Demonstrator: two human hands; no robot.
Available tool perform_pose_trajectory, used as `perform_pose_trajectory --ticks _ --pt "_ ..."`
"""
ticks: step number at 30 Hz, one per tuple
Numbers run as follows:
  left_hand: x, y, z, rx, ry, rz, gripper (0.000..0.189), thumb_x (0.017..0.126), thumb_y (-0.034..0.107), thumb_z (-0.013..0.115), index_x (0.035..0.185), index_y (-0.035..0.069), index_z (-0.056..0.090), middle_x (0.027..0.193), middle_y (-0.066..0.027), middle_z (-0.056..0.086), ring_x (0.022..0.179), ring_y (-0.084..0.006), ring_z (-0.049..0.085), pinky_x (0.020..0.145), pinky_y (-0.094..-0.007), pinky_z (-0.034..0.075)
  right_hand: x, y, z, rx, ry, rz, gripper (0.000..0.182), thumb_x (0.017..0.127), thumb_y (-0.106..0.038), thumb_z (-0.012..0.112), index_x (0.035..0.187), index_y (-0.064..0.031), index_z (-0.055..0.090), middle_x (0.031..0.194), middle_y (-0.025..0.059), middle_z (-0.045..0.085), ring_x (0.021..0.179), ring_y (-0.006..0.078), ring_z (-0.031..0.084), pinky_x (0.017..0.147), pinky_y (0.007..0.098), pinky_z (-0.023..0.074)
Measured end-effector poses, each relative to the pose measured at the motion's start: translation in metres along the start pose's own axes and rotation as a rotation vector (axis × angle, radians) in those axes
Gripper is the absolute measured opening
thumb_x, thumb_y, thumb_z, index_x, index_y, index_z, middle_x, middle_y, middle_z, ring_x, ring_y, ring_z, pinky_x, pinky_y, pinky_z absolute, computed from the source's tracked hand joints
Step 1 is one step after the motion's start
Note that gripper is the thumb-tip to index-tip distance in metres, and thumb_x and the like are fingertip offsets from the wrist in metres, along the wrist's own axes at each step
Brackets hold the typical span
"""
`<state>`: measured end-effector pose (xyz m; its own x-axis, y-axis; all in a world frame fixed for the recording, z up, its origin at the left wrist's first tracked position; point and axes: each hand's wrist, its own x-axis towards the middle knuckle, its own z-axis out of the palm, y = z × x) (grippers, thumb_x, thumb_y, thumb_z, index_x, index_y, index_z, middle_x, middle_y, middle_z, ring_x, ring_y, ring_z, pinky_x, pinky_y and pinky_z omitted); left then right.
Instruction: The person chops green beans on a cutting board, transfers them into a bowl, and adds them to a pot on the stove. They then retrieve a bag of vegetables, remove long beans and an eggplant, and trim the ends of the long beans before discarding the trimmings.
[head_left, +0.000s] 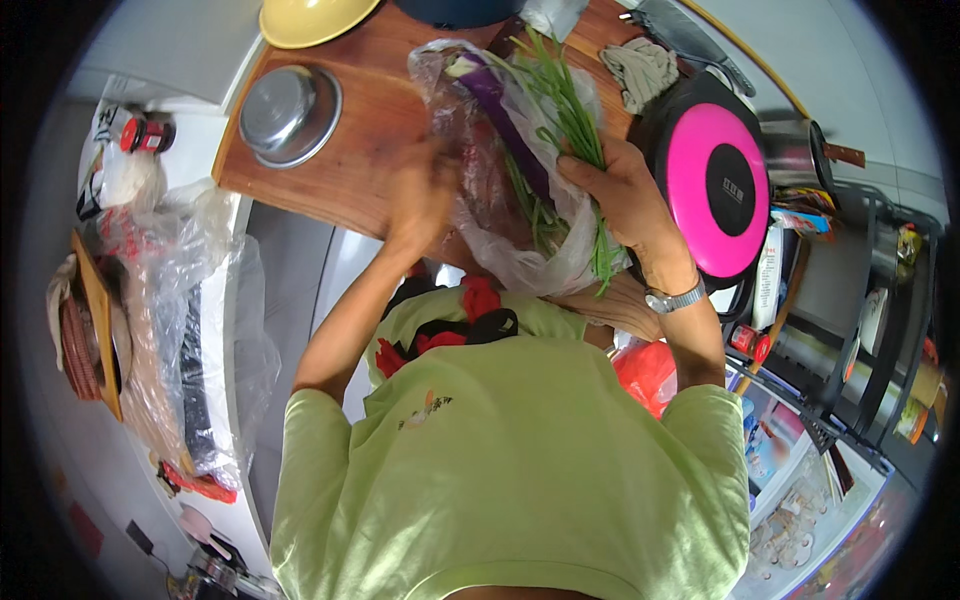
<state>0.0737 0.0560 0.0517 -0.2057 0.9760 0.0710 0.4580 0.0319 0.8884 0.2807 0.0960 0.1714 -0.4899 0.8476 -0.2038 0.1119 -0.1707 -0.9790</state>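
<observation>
My right hand (634, 202), with a watch at the wrist, grips a bunch of thin green chive-like stalks (559, 97). The leafy ends point away from me, and the other ends hang below the hand. Under and beside them lies a thin clear plastic bag (510, 262), spread open on the wooden counter. Inside the bag are a long purple eggplant (501, 112) and more green stalks (547, 225). My left hand (424, 187) is blurred at the bag's left edge. Its fingers are too smeared to show whether they touch the bag.
An upturned steel bowl (289, 112) sits on the wooden counter (352, 176) at left. Beyond are a yellow bowl (315, 19) and a dark pot (457, 11). At right are a cloth (639, 73), a cleaver (694, 45), a pink-topped electric pan (694, 195) and a black rack (870, 300).
</observation>
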Motion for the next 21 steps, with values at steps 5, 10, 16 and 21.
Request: perform_pose_trajectory --ticks 5,10,16,21 --pt "0.018 -0.023 0.0 0.004 0.108 -0.197 0.018 0.078 0.012 0.059 0.085 -0.005 0.058 0.068 -0.0095 0.056 0.065 -0.0206 0.054 0.06 -0.0295 0.043 0.002 -0.005 -0.014 0.242 0.102 -0.064 0.008 0.085 -0.007 0.054 0.091 -0.0021 0.055 0.084 -0.0042 0.052 0.076 0.0034 0.044 0.066 0.019 0.037" --pt "0.038 -0.017 0.014 -0.521 -0.14 -0.373 0.013 0.082 0.012 0.056 0.076 0.0 0.058 0.069 -0.001 0.052 0.063 -0.0087 0.046 0.054 -0.0236 0.036 0.004 -0.018 -0.023 0.197 0.15 -0.058 0.008 0.085 -0.004 0.053 0.091 -0.0018 0.055 0.085 -0.0031 0.052 0.078 0.0042 0.046 0.071 0.0197 0.0385" --pt "0.072 0.013 -0.004 -0.529 0.192 -0.055 0.017 0.085 0.01 0.051 0.072 0.001 0.058 0.061 0.0022 0.047 0.054 -0.0055 0.039 0.048 -0.0207 0.031 0.027 -0.041 -0.017 0.166 0.146 -0.179 0.023 0.084 -0.003 0.052 0.107 0.0003 0.054 0.094 -0.0005 0.057 0.088 0.0064 0.049 0.078 0.0209 0.0392" --pt "0.11 0.02 -0.046 -0.527 0.288 0.003 0.02 0.085 0.011 0.051 0.068 0.003 0.057 0.059 0.0021 0.046 0.052 -0.0055 0.039 0.048 -0.0198 0.031 0.055 -0.057 0.0 0.026 0.033 -0.269 0.013 0.084 -0.009 0.054 0.094 -0.0016 0.056 0.084 0.0001 0.057 0.071 0.0063 0.051 0.06 0.0204 0.0411"
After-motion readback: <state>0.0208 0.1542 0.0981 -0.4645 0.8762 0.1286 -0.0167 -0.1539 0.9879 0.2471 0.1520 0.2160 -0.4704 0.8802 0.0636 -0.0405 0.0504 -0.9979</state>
